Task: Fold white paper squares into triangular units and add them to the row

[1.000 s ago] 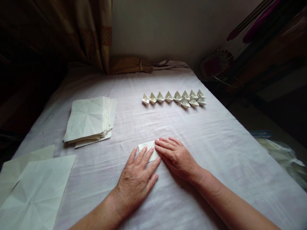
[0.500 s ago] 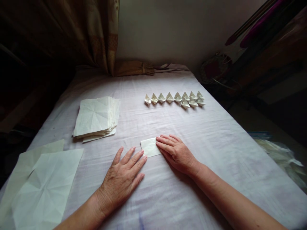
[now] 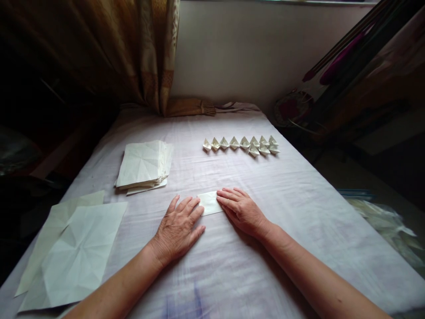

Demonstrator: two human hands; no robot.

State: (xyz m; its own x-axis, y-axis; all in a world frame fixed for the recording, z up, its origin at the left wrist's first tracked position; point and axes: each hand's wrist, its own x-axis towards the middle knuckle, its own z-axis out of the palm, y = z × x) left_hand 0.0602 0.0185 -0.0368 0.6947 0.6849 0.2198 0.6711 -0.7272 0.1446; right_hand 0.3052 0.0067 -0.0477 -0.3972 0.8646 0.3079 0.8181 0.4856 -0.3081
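Note:
A small folded rectangle of white paper (image 3: 210,204) lies flat on the cloth between my two hands. My left hand (image 3: 181,227) rests palm down with its fingers spread, the fingertips at the paper's left edge. From the other side my right hand (image 3: 241,210) lies flat over the right end of the paper, its fingers stretched out side by side and covering that end. Neither hand is wrapped around anything.
A stack of creased paper sheets (image 3: 141,164) stands at the back left. Loose creased sheets (image 3: 79,252) lie at the near left. Several small folded paper boats (image 3: 234,142) line up at the back right. A brown curtain (image 3: 159,57) hangs behind the cloth-covered surface (image 3: 299,212).
My left hand has moved slightly up and forward, its fingers now against the paper's left edge. The right hand stays on the paper. The camera view has tilted up a little.

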